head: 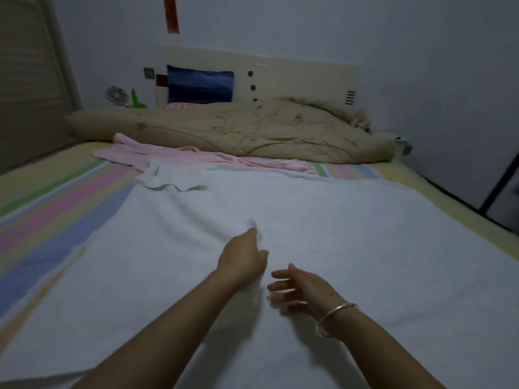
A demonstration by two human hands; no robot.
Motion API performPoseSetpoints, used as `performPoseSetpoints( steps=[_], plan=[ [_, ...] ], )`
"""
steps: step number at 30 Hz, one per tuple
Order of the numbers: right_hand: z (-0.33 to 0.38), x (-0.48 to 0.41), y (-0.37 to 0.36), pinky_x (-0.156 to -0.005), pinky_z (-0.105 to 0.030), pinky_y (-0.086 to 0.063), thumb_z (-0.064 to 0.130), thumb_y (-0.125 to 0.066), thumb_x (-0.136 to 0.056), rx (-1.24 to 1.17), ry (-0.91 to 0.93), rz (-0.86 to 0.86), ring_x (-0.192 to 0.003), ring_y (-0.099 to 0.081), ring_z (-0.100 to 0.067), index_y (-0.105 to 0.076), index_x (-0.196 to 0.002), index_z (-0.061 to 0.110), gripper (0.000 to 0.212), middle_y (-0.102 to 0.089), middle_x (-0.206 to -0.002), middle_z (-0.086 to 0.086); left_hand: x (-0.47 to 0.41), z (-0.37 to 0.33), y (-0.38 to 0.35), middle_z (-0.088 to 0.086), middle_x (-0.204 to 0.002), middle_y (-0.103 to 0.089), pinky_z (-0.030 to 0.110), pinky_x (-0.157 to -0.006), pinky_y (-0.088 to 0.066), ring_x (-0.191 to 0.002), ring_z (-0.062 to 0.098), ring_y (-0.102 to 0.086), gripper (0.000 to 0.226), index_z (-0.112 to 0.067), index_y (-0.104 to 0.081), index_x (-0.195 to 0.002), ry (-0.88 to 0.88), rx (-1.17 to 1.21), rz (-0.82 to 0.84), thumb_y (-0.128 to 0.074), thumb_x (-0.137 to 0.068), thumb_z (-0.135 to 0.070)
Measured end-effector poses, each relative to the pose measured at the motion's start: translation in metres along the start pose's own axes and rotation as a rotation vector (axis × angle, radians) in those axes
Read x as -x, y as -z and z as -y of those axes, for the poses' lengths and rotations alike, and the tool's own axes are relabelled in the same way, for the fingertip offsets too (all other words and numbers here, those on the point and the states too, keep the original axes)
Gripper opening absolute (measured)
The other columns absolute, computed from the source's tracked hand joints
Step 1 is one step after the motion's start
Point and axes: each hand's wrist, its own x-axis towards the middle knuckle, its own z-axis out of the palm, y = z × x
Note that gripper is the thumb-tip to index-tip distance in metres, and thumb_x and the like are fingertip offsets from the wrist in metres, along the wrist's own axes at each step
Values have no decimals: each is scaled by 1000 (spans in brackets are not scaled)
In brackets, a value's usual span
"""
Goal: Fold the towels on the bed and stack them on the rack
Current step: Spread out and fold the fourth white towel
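From the head camera, a large white towel (323, 248) of soft terry cloth lies spread nearly flat over the near half of a bed covered by a pastel striped sheet (64, 203). The towel's far left corner is folded over on itself in a small rumple.

The left hand (241, 259) reaches out over the middle of the large white towel. Its fingers are curled together and nip a raised ridge of the cloth, which creases up towards the knuckles and shows again under the heel of the hand.

The right hand (297, 287) is just beside the left, the two apart by a narrow gap. Its fingers are straight and loosely spread, thumb up, holding nothing. It is blurred, and whether the fingertips touch the cloth cannot be told. A thin silver bangle (337, 313) sits on that wrist.

Beyond the towel's far edge lies a crumpled pale pink towel (168, 155), touching it at the rumpled corner. Behind that, a bunched beige quilt (252, 127) stretches across the head of the bed, against a cream headboard (295, 77) with a dark blue panel.
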Motion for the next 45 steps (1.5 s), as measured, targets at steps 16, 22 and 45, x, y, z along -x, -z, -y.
performPoseSetpoints(
  steps=[16,22,45],
  plan=[
    [-55,100,421,-62,-35,-48,40,-43,-100,42,-94,-507,-71,-58,-28,-62,-107,3,42,-62,-83,-13,46,-361,-284,10,-126,-64,40,-99,-48,-113,28,-61,47,-14,-58,-130,-210,422,343,-39,-99,-43],
    [-73,104,425,-107,-34,-30,42,-44,-98,370,-46,-529,-131,-42,-30,-48,-135,0,56,-45,-143,-14,57,-303,-289,9,-97,-73,40,-83,-54,-87,29,-68,30,-9,-68,-101,-195,305,273,-43,-96,-24],
    [-127,112,489,-59,-31,-35,31,-59,-91,851,138,-393,-57,-50,-23,-47,-66,14,32,-48,-60,-4,85,-367,-338,0,-99,-63,30,-67,-35,-90,23,-58,15,-21,-57,-100,-789,-185,307,-58,-85,-26]
  ],
)
